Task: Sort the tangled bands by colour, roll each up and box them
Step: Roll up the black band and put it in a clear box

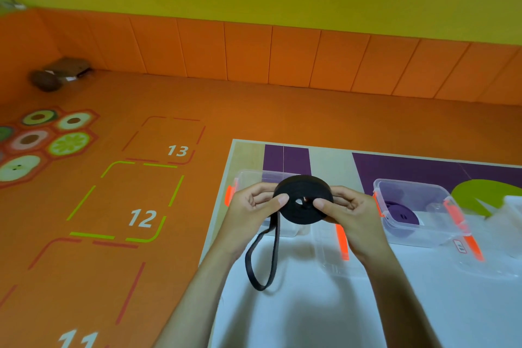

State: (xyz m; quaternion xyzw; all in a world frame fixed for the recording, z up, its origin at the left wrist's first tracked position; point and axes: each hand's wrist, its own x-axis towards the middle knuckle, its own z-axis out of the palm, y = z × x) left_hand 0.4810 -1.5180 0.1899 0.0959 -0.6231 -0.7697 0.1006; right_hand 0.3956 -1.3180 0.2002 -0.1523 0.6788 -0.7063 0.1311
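Black band roll (302,198) is pinched between left hand (255,207) and right hand (350,210), thumbs pressed on its face, fingers curled behind; loose loop is left hanging below left fingers (264,195); purple band (402,216) is seen coiled in clear box (418,210), right of right hand.

Left hand (255,207) and right hand (348,210) grip black band roll (303,200); loose tail hangs toward 7 o'clock.

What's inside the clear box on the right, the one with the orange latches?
A rolled purple band lies in the clear box at its left side. The right hand hides the box's near-left corner, so anything there is unseen.
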